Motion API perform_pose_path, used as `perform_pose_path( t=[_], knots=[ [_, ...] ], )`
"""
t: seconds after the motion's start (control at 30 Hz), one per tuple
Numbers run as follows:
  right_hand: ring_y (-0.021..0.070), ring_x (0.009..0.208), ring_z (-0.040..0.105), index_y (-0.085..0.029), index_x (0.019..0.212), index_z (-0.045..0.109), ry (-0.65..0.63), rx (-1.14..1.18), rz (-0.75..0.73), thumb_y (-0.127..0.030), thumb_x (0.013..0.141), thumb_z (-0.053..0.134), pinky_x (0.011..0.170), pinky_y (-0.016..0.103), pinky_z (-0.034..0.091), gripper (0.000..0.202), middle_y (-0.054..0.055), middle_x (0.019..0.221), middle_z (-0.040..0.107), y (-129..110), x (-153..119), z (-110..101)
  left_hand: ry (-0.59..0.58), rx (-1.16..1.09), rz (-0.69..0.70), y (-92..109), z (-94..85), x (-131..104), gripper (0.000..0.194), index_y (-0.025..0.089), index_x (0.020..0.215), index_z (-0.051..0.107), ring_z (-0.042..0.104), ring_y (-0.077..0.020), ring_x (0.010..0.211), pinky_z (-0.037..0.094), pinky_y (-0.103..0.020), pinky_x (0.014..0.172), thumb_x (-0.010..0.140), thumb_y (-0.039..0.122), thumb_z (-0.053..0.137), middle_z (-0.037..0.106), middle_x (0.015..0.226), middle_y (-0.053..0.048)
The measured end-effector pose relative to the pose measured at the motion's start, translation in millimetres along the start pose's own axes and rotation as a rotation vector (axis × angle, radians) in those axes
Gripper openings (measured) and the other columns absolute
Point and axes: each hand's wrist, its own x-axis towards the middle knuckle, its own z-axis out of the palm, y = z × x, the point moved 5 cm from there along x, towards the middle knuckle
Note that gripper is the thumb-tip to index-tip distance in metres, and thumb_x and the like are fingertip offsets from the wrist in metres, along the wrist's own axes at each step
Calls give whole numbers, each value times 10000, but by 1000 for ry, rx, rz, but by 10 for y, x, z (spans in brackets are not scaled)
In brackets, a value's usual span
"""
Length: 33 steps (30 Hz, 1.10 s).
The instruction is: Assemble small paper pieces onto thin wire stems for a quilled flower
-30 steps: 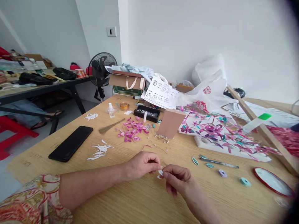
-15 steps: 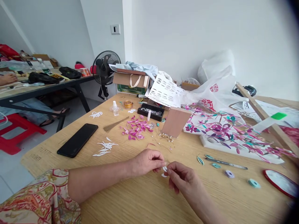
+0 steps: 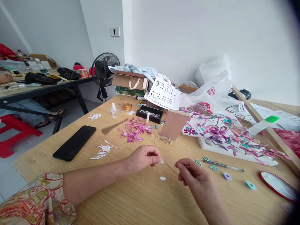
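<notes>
My left hand (image 3: 146, 157) is closed in a pinch on a small white paper piece (image 3: 162, 161), whose tip shows past the fingertips. Apart from it, to the right, my right hand (image 3: 192, 175) has thumb and forefinger pressed together; a thin wire or thread seems to run by the fingertips, too faint to make out. Between and below the hands, a white paper oval (image 3: 162, 178) lies flat on the wooden table (image 3: 131, 200). Pink petals (image 3: 136, 129) are heaped beyond my left hand, and white paper slivers (image 3: 103, 150) lie to its left.
A black phone (image 3: 74, 143) lies at the left. Farther back are a spray bottle (image 3: 114, 110), a black tray (image 3: 150, 114) and an upright wooden block (image 3: 174, 124). Pink flower sprays (image 3: 220, 131), a tweezer-like tool (image 3: 223, 164) and ribbon spools (image 3: 250, 185) are at the right. Another person's hand (image 3: 6, 78) shows far left.
My hands have moved apart, the right one going rightward. The white piece stays at my left fingertips, and the white oval on the table is now uncovered. The view has shifted slightly.
</notes>
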Motion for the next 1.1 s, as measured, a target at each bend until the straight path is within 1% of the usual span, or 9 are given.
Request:
perform_pose_path(
  t=[0.07,0.13,0.23,0.33,0.4,0.5,0.7,0.97,1.1],
  knots=[
    [148,485,502,-209,719,550,116,-120,-8,-405,733,474,469,245,368,211,-12,491,511,46,53,-146,66,-51,14,42,-89,21,200,124,643,529,448,-60,542,364,-195,551,667,309,601,490,570,30],
    [161,523,525,-219,695,570,162,-289,-47,-375,730,477,507,261,374,185,7,552,560,50,93,-240,114,-87,32,66,-153,34,210,123,649,531,449,-59,540,369,-199,558,657,316,614,498,570,31],
    [165,567,540,-229,660,594,67,-476,-77,-320,730,469,535,268,370,170,18,645,611,52,132,-252,128,-109,35,53,-173,40,206,123,650,533,445,-57,536,367,-200,559,648,308,625,498,564,35],
    [179,636,552,-231,682,608,-82,-603,-43,-254,711,460,548,270,362,152,19,689,616,81,134,-188,108,-99,14,18,-138,37,191,123,637,535,439,-55,533,358,-198,553,632,287,635,495,559,38],
    [188,688,553,-226,714,607,-139,-669,-22,-225,700,459,568,274,359,149,24,743,613,84,122,-143,105,-88,0,6,-118,34,172,124,632,538,436,-54,531,355,-198,552,624,265,635,494,557,40],
    [193,740,549,-215,727,594,-174,-731,-26,-212,707,454,586,272,352,141,32,789,601,51,103,-81,106,-72,-18,-1,-101,31,145,123,625,539,430,-54,528,347,-198,549,620,239,626,488,552,43],
    [192,758,543,-191,690,567,-207,-796,-37,-144,746,405,619,269,347,178,52,774,598,45,92,4,67,-49,-92,-47,-35,12,121,118,629,543,420,-55,527,321,-191,528,616,215,615,480,543,42],
    [185,704,542,-186,642,517,-121,-849,-84,-123,758,408,579,256,338,171,50,706,591,143,97,28,44,-66,-89,-83,-2,8,171,117,608,548,420,-53,537,316,-190,528,590,247,657,487,584,37],
    [171,654,521,-192,629,469,22,-818,-254,-115,754,409,558,249,350,159,29,664,561,13,70,-3,33,-150,-92,-91,-10,4,167,121,635,561,432,-64,557,338,-196,549,600,249,662,494,585,28]
  ],
)
